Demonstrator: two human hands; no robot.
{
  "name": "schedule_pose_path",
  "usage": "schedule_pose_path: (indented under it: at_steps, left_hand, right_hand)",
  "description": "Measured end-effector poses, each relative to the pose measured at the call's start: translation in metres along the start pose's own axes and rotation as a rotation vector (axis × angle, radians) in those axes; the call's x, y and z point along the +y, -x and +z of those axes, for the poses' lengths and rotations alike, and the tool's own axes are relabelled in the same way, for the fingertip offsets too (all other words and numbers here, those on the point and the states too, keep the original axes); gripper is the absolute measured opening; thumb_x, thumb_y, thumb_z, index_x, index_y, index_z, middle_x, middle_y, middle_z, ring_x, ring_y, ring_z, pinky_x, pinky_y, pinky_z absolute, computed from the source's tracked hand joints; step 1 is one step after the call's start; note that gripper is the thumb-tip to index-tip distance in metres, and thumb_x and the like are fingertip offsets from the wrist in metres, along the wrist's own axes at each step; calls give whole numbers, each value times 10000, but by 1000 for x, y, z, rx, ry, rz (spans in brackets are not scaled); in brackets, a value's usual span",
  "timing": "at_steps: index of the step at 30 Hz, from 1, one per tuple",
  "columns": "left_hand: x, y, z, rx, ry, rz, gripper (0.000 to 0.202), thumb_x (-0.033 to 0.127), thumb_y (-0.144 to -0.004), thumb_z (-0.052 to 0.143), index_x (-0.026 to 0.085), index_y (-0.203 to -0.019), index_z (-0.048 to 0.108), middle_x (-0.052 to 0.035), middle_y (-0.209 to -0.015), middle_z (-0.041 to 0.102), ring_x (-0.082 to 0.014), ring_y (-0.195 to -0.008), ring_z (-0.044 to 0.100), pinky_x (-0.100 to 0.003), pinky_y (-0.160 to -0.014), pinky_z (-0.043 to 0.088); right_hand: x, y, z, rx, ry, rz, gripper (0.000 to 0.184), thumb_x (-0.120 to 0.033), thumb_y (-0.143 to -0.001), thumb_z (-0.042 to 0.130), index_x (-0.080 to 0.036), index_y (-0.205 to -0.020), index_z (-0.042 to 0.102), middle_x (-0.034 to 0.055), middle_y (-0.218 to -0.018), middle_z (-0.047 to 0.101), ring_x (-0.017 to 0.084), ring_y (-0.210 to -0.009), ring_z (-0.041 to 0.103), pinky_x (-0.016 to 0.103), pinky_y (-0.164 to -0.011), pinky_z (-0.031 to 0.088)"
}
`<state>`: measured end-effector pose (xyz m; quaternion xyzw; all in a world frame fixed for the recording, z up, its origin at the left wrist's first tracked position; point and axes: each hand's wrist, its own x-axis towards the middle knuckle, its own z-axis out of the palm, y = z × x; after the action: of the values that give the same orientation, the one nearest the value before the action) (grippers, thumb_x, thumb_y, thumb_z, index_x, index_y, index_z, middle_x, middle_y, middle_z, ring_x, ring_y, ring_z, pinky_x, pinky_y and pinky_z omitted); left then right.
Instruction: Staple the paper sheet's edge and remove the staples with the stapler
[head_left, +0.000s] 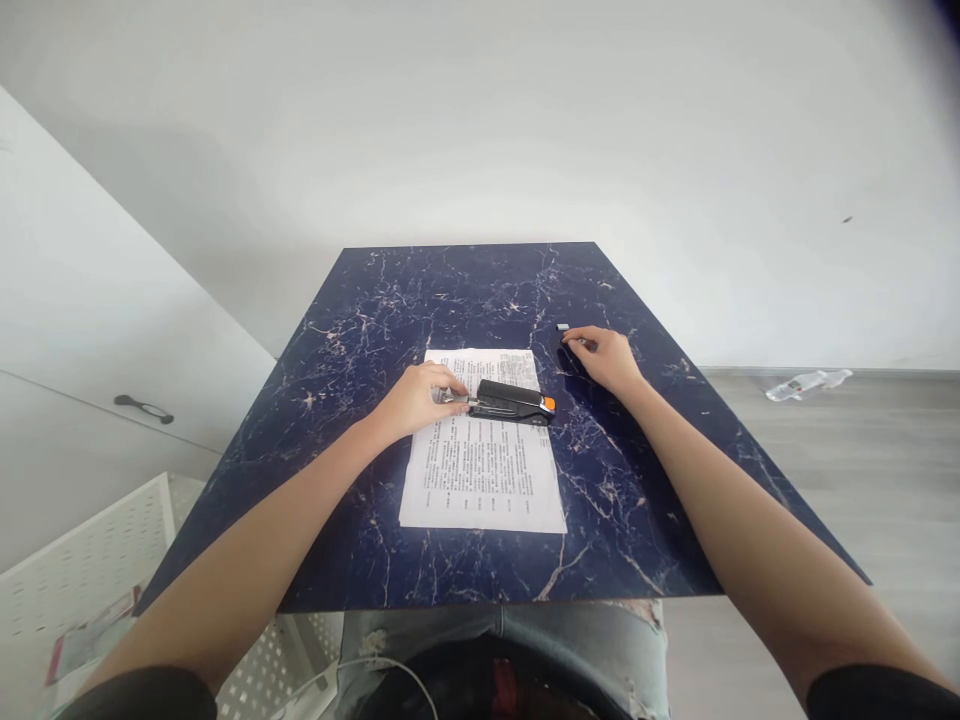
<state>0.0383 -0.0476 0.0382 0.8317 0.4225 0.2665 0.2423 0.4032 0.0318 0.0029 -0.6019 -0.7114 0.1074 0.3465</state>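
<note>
A black stapler [510, 401] with an orange tip lies across printed paper sheets [480, 500] on the table. My left hand [420, 398] pinches a metal part sticking out of the stapler's left end. My right hand [604, 358] rests on the table to the right of the paper, with thumb and fingers curled together. Just beyond those fingertips lies a small silvery block [562, 327], which looks like a strip of staples. Whether the right fingers hold anything is too small to make out.
The dark blue marbled table [420, 290] stands against a white wall. At left are a white cabinet with a dark handle [145, 408] and a white perforated rack [90, 550]. A clear plastic package [808, 385] lies on the floor at right.
</note>
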Motion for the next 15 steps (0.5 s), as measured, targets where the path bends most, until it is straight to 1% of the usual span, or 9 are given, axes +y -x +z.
schedule_pose_path:
  at_steps: [2, 4, 9, 11, 12, 13, 15]
  left_hand:
    - [-1, 0, 0, 3, -5, 6, 136, 331, -836, 826, 244, -941, 823, -62, -979, 805, -232, -955, 712, -438, -890, 565]
    - [-2, 0, 0, 8, -11, 16, 129, 328, -834, 828, 248, -935, 821, -63, -969, 802, -231, -924, 717, -438, -864, 578]
    - [-4, 1, 3, 9, -27, 51, 132, 347, -855, 809, 256, -949, 819, -68, -975, 804, -240, -927, 726, -446, -847, 594]
    - [-5, 1, 3, 12, -20, 45, 178, 358, -854, 812, 258, -1001, 820, -70, -986, 805, -235, -910, 733, -448, -855, 599]
    - [-6, 1, 2, 13, -7, 35, 219, 364, -849, 820, 260, -1042, 819, -74, -996, 806, -234, -902, 737, -446, -855, 603]
    - [-9, 2, -1, 10, 8, 24, 265, 374, -840, 831, 264, -1081, 815, -79, -1008, 807, -235, -897, 741, -444, -849, 607]
    - [-16, 3, -9, -22, 39, 8, 346, 396, -818, 857, 278, -1139, 808, -89, -1036, 810, -241, -899, 746, -437, -832, 612]
  right_hand:
    - [-6, 2, -1, 39, -6, -15, 263, -306, -887, 579, -215, -975, 811, 74, -1026, 813, 257, -854, 699, 416, -901, 541]
    - [-13, 5, -1, 52, -15, -57, 267, -301, -898, 568, -217, -983, 807, 78, -1039, 808, 257, -866, 701, 420, -905, 542]
    - [-37, 16, -1, 5, -18, -193, 263, -303, -947, 543, -242, -1006, 792, 67, -1084, 795, 274, -958, 692, 432, -903, 537]
    - [-49, 21, -4, -14, -96, -203, 257, -337, -970, 556, -241, -1030, 787, 67, -1081, 792, 270, -978, 693, 417, -885, 537]
    - [-55, 24, -6, -42, -162, -200, 263, -364, -983, 563, -236, -1046, 784, 68, -1082, 791, 262, -974, 696, 406, -874, 538]
    - [-62, 27, -8, -103, -235, -204, 280, -396, -999, 565, -231, -1067, 781, 70, -1092, 789, 254, -970, 700, 395, -867, 538]
    - [-74, 33, -13, -305, -367, -260, 332, -466, -1018, 570, -223, -1118, 772, 77, -1132, 780, 238, -966, 702, 374, -851, 536]
